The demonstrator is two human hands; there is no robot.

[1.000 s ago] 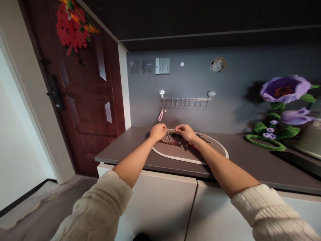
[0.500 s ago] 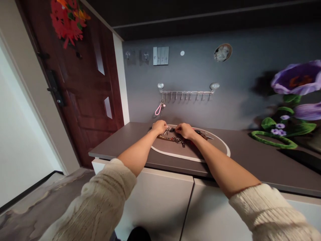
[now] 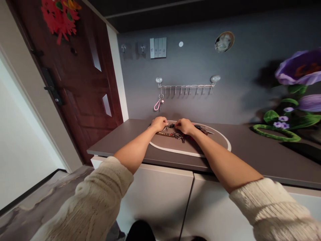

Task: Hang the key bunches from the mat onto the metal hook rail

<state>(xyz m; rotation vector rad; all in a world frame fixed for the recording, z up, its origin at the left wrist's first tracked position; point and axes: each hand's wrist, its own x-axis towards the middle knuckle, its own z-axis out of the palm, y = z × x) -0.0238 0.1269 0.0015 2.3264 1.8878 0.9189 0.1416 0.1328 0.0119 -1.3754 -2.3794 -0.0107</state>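
Note:
My left hand [image 3: 158, 124] is closed in a pinch at the left part of an oval outlined in white on the counter. From its fingertips a small bunch of keys [image 3: 166, 128] sticks out. My right hand [image 3: 185, 126] pinches the other end of this bunch, near a small dark piece [image 3: 172, 126]; its fingertips are partly hidden. Just in front of both hands lies a brown strap [image 3: 165, 134] with lettering, joined to metal rings and keys [image 3: 179, 136]. Beyond my right wrist, more dark key-like items [image 3: 201, 129] lie within the oval, partly covered by the arm.
On the wall above, a clear hook rail [image 3: 187, 86] carries a key ring with a pink loop [image 3: 157, 105] at its left end. A purple flower decoration [image 3: 286, 113] stands at the right of the counter [image 3: 107, 142]. The dark red door [image 3: 82, 90] is at left.
The view has tilted slightly, so the wall and counter sit higher in the picture. Both hands remain at the same keys, with only small finger movement.

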